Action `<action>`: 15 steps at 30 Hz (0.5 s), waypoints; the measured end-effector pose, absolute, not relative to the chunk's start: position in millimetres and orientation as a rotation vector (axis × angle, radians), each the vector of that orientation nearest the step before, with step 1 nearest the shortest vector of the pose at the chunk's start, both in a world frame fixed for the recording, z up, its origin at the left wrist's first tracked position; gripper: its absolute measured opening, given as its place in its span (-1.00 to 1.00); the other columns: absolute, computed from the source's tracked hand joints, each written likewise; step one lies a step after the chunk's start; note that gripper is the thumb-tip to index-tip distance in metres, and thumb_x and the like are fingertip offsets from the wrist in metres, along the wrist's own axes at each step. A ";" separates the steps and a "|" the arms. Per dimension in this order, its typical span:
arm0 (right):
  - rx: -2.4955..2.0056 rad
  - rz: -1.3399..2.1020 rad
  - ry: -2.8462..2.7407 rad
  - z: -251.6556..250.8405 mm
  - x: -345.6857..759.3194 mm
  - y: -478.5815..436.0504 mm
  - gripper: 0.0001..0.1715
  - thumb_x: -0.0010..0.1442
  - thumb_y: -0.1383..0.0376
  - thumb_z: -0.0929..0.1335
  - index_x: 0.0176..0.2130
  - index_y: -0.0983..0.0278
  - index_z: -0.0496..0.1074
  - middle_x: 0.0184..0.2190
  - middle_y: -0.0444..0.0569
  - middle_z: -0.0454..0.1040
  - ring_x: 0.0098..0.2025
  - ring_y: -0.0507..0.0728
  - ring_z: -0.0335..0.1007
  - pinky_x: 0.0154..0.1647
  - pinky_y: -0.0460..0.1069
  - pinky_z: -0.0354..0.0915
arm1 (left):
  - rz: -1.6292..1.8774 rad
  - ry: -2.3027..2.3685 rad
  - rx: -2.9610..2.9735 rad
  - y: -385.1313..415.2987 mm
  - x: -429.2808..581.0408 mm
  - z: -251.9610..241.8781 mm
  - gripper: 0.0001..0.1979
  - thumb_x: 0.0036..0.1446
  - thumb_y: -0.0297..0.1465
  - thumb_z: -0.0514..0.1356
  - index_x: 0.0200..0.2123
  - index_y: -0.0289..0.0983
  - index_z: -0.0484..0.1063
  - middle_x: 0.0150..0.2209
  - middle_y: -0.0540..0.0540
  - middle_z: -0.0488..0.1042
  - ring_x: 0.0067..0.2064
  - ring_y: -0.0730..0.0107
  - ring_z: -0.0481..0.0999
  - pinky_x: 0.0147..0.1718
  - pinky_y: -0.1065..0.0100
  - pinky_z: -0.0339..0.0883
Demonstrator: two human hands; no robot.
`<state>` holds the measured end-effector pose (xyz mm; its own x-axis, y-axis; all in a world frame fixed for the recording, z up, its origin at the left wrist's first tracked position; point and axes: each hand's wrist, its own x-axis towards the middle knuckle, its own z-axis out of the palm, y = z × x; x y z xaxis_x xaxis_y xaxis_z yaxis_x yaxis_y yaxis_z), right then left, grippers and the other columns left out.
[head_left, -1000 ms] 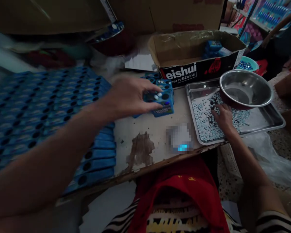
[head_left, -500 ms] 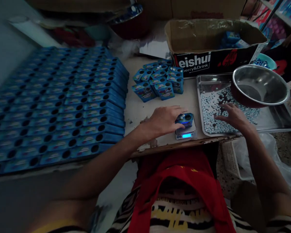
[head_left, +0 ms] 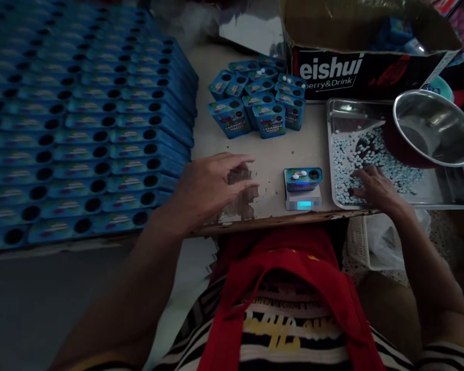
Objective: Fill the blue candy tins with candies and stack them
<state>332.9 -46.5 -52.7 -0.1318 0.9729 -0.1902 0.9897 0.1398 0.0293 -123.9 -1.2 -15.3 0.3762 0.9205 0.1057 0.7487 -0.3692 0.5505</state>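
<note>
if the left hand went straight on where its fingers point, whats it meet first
Probably the blue box on the scale; how high the left hand sits is unclear.

A small blue printed box (head_left: 304, 184) is set on a compact scale (head_left: 314, 198), its top turned upward. The top is pierced by a dark round opening toward its right end, and a few white pieces (head_left: 296, 176) are laid left of it. Pale blue and white pellets (head_left: 344, 178) are scattered loosely across a shallow metal tray (head_left: 450, 190), bunched unevenly.
</note>
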 end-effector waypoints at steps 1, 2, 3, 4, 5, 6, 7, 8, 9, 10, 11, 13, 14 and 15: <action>1.947 -0.190 2.280 -54.9 332.5 -42.7 -0.48 0.35 0.19 0.44 0.25 0.24 0.55 0.16 0.28 0.52 0.15 0.49 0.51 0.06 0.23 0.46 | 0.574 1.449 2.210 -2.1 -126.3 -17.5 -0.54 0.31 -0.20 0.45 0.23 -0.15 0.67 0.13 -0.15 0.74 0.05 0.03 0.75 0.05 0.15 0.61; 1.940 -0.233 2.318 -57.6 332.2 -38.9 -0.53 0.31 0.24 0.43 0.19 0.25 0.56 0.12 0.26 0.53 0.10 0.44 0.53 0.02 0.19 0.45 | 0.576 1.452 2.193 -2.9 -127.6 -19.5 -0.55 0.31 -0.19 0.44 0.22 -0.15 0.68 0.15 -0.16 0.74 0.06 0.02 0.75 0.05 0.14 0.61; 1.936 -0.277 2.354 -60.5 332.0 -35.0 -0.56 0.27 0.28 0.43 0.13 0.24 0.57 0.07 0.22 0.56 0.03 0.40 0.55 -0.03 0.15 0.43 | 0.569 1.452 2.178 -3.8 -128.0 -21.2 -0.55 0.32 -0.18 0.44 0.22 -0.14 0.69 0.15 -0.16 0.74 0.07 0.00 0.74 0.03 0.14 0.60; 1.941 -0.320 2.387 -63.4 331.8 -31.2 -0.60 0.22 0.31 0.43 0.06 0.23 0.58 0.02 0.17 0.58 -0.04 0.35 0.56 -0.07 0.12 0.41 | 0.556 1.450 2.164 -4.4 -127.7 -22.5 -0.56 0.32 -0.17 0.43 0.22 -0.13 0.69 0.16 -0.16 0.74 0.08 -0.02 0.74 0.01 0.15 0.60; 1.963 -0.358 2.419 -66.0 331.7 -27.5 -0.64 0.16 0.34 0.43 -0.02 0.21 0.59 -0.04 0.13 0.59 -0.10 0.31 0.55 -0.09 0.11 0.39 | 0.545 1.449 2.154 -5.0 -126.8 -23.3 -0.57 0.32 -0.17 0.42 0.21 -0.11 0.70 0.15 -0.14 0.74 0.09 -0.02 0.73 0.00 0.16 0.59; 2.010 -0.403 2.445 -67.9 331.9 -24.0 -0.69 0.11 0.35 0.43 -0.11 0.20 0.59 -0.11 0.09 0.60 -0.15 0.29 0.53 -0.10 0.10 0.37 | 0.539 1.450 2.148 -5.2 -125.6 -23.6 -0.58 0.31 -0.17 0.41 0.19 -0.09 0.70 0.15 -0.13 0.74 0.09 -0.02 0.73 -0.01 0.17 0.59; 2.091 -0.468 2.455 -68.7 332.5 -20.7 -0.75 0.06 0.34 0.44 -0.19 0.19 0.58 -0.20 0.05 0.60 -0.20 0.26 0.51 -0.12 0.09 0.36 | 0.537 1.451 2.145 -5.3 -124.1 -23.4 -0.60 0.31 -0.18 0.41 0.18 -0.08 0.71 0.14 -0.11 0.74 0.08 0.00 0.74 -0.01 0.18 0.58; 2.206 -0.570 2.441 -68.4 333.7 -17.7 -0.80 0.03 0.32 0.45 -0.25 0.18 0.57 -0.29 0.00 0.57 -0.25 0.24 0.48 -0.16 0.09 0.34 | 0.542 1.451 2.146 -5.1 -122.7 -22.9 -0.61 0.31 -0.19 0.40 0.17 -0.07 0.71 0.13 -0.10 0.75 0.08 0.02 0.74 0.00 0.19 0.58; 2.359 -0.719 2.391 -66.8 335.6 -15.0 -0.83 0.01 0.29 0.46 -0.29 0.18 0.55 -0.37 -0.04 0.52 -0.31 0.21 0.43 -0.21 0.07 0.32 | 0.554 1.452 2.147 -4.8 -121.3 -22.2 -0.61 0.30 -0.21 0.40 0.16 -0.08 0.71 0.13 -0.10 0.75 0.07 0.05 0.74 0.01 0.19 0.58; 2.535 -0.921 2.296 -64.1 338.3 -12.7 -0.82 0.00 0.25 0.47 -0.30 0.17 0.54 -0.43 -0.08 0.47 -0.37 0.17 0.38 -0.29 0.05 0.28 | 0.571 1.454 2.149 -4.3 -120.1 -21.6 -0.61 0.30 -0.23 0.41 0.16 -0.11 0.71 0.13 -0.12 0.75 0.06 0.07 0.74 0.03 0.19 0.59; 2.703 -1.181 2.155 -60.3 341.5 -10.9 -0.78 -0.01 0.21 0.48 -0.28 0.17 0.54 -0.46 -0.12 0.42 -0.42 0.13 0.31 -0.37 0.01 0.22 | 0.579 1.452 2.154 -3.5 -119.1 -21.3 -0.60 0.29 -0.25 0.41 0.17 -0.13 0.71 0.13 -0.14 0.75 0.05 0.08 0.74 0.04 0.19 0.59; 2.898 -1.801 1.782 -51.1 348.7 -8.9 -0.69 -0.04 0.17 0.47 -0.23 0.16 0.54 -0.48 -0.16 0.36 -0.50 0.06 0.16 -0.51 -0.05 0.04 | 0.575 1.440 2.170 -1.7 -117.4 -22.1 -0.59 0.29 -0.28 0.42 0.18 -0.15 0.71 0.14 -0.16 0.75 0.05 0.09 0.74 0.08 0.17 0.60; 2.898 -2.093 1.598 -46.5 351.9 -8.9 -0.67 -0.06 0.17 0.48 -0.22 0.16 0.54 -0.46 -0.16 0.36 -0.51 0.04 0.12 -0.54 -0.06 -0.01 | 0.565 1.430 2.176 -0.5 -116.5 -23.2 -0.59 0.29 -0.29 0.41 0.19 -0.14 0.71 0.14 -0.16 0.74 0.05 0.09 0.74 0.10 0.17 0.60; 2.852 -2.327 1.456 -42.2 354.2 -9.6 -0.66 -0.06 0.16 0.48 -0.22 0.16 0.54 -0.44 -0.15 0.37 -0.50 0.04 0.13 -0.56 -0.07 0.00 | 0.556 1.420 2.177 0.7 -115.6 -24.6 -0.58 0.29 -0.29 0.42 0.20 -0.14 0.70 0.15 -0.16 0.74 0.04 0.10 0.74 0.11 0.17 0.60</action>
